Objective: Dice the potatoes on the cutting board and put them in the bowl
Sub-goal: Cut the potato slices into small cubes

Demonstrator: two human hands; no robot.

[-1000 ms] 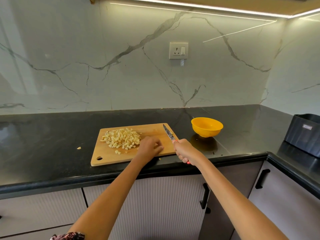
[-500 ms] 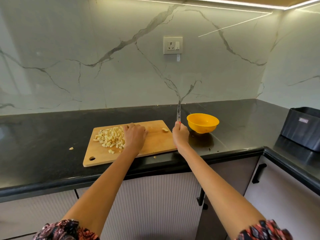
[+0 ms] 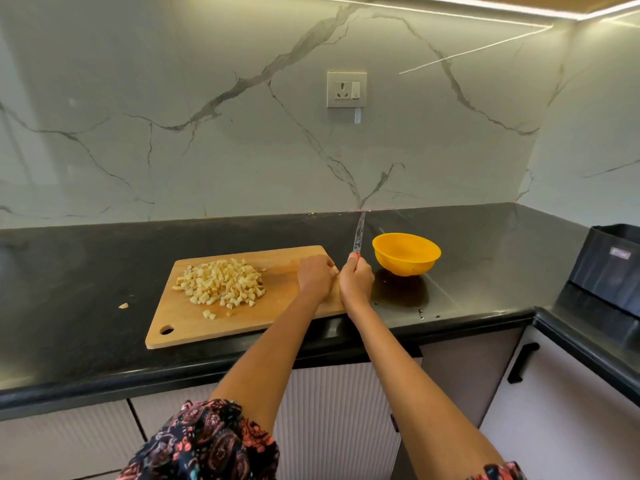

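A wooden cutting board [image 3: 242,323] lies on the black counter with a heap of diced potatoes [image 3: 221,284] on its left half. My left hand [image 3: 317,275] is at the board's right end, its curled fingertips pinching a small pale potato piece. Right beside it, my right hand [image 3: 356,282] grips the red handle of a knife [image 3: 358,233], whose blade points up and away from me. The yellow bowl [image 3: 406,252] stands on the counter just right of the knife; nothing shows inside it.
A stray potato bit [image 3: 123,305] lies on the counter left of the board. Small crumbs [image 3: 420,311] sit near the counter's front edge. A dark bin [image 3: 613,268] stands on the right wing of the counter. A wall socket [image 3: 346,89] is above.
My left hand moved from the potato heap to the board's right end, over a loose piece. My right hand turned the knife from lying across the board to pointing up.
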